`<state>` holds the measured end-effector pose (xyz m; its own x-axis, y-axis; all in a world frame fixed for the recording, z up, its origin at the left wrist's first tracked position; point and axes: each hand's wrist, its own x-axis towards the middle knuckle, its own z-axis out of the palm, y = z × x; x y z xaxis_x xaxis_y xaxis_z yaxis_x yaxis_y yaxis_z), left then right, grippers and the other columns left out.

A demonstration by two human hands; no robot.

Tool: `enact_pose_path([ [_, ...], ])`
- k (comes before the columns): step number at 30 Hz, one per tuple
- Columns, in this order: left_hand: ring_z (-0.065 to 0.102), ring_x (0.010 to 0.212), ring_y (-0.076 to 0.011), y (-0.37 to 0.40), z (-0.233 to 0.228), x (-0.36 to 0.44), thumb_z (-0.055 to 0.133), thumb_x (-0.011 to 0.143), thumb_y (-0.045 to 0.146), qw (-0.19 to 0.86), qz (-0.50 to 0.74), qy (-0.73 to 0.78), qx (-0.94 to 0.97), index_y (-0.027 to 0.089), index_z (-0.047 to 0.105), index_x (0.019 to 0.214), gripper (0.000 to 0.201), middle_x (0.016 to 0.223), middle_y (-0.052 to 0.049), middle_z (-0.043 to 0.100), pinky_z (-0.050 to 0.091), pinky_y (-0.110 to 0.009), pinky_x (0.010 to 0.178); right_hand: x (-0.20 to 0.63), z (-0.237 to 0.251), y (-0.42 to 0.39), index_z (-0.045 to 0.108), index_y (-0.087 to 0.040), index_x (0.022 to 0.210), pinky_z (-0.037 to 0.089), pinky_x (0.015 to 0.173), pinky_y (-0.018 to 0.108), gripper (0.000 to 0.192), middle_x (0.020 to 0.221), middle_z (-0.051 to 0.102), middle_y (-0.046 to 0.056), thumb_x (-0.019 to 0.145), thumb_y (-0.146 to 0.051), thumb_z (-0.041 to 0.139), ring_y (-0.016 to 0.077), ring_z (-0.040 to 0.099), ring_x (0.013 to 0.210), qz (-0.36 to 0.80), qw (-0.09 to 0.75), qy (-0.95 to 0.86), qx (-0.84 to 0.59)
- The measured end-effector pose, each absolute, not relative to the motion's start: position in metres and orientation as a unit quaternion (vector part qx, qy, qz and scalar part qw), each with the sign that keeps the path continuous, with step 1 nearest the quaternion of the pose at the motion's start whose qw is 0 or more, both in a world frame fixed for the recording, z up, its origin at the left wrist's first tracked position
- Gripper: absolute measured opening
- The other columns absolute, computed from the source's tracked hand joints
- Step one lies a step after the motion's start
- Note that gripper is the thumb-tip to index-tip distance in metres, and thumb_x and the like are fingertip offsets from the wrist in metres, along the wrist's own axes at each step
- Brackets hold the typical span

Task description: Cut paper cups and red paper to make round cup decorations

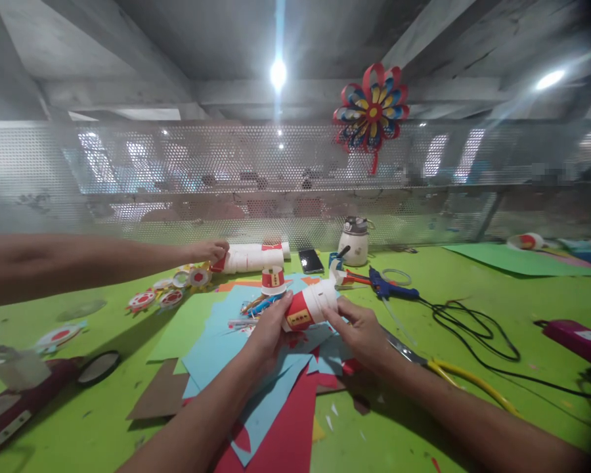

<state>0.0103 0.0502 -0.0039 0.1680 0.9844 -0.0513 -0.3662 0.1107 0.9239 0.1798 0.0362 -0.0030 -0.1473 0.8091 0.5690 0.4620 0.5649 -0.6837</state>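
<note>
Fingers of the left hand clamp the red-banded end of 1 paper-cup stack, held above blue paper sheets; the right hand pinches the white end. Adjusting the stack appears to be the step in hand, and the next move likely calls for light pressure (thin walls may crumple). Behind, 1 upright red-banded cup hides its contents; a blue pot holds a black-handled tool. A co-worker's hand reaches white cups, grip unclear.
</note>
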Motion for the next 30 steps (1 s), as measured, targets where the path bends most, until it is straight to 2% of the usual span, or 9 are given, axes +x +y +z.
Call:
enact_pose_path([
  [12, 0.057, 0.060, -0.0140, 0.0479, -0.0025, 0.0118, 0.058, 0.079, 0.046, 0.639, 0.524, 0.375, 0.421, 0.014, 0.060, 0.099, 0.039, 0.076, -0.005, 0.062, 0.047, -0.024, 0.048, 0.1802, -0.0050, 0.0377, 0.053, -0.016, 0.066, 0.036, 0.063, 0.029, 0.027, 0.066, 0.051, 0.001, 0.085, -0.035, 0.048, 0.0161, 0.046, 0.065, 0.165, 0.486, -0.740, -0.434],
  [20, 0.056, 0.057, -0.0137, 0.0498, -0.0057, 0.0119, 0.058, 0.078, 0.047, 0.631, 0.522, 0.379, 0.430, 0.014, 0.060, 0.100, 0.040, 0.076, -0.005, 0.062, 0.050, -0.028, 0.051, 0.1807, -0.0041, 0.0373, 0.050, -0.017, 0.064, 0.037, 0.065, 0.029, 0.029, 0.067, 0.051, 0.001, 0.085, -0.035, 0.047, 0.0156, 0.046, 0.066, 0.164, 0.481, -0.743, -0.435],
  [24, 0.058, 0.062, -0.0146, 0.0493, -0.0055, 0.0119, 0.060, 0.076, 0.047, 0.625, 0.525, 0.392, 0.425, 0.015, 0.061, 0.101, 0.040, 0.082, -0.006, 0.064, 0.050, -0.027, 0.052, 0.1801, -0.0036, 0.0370, 0.046, -0.018, 0.060, 0.035, 0.062, 0.028, 0.030, 0.061, 0.046, -0.001, 0.085, -0.036, 0.048, 0.0147, 0.043, 0.062, 0.160, 0.483, -0.740, -0.440],
  [30, 0.062, 0.073, -0.0181, 0.0464, -0.0014, 0.0135, 0.061, 0.076, 0.047, 0.612, 0.547, 0.376, 0.430, 0.016, 0.059, 0.103, 0.041, 0.091, -0.007, 0.065, 0.050, -0.026, 0.053, 0.1790, -0.0033, 0.0366, 0.048, -0.018, 0.060, 0.036, 0.061, 0.027, 0.031, 0.062, 0.047, -0.001, 0.084, -0.037, 0.048, 0.0146, 0.044, 0.062, 0.167, 0.487, -0.736, -0.440],
])
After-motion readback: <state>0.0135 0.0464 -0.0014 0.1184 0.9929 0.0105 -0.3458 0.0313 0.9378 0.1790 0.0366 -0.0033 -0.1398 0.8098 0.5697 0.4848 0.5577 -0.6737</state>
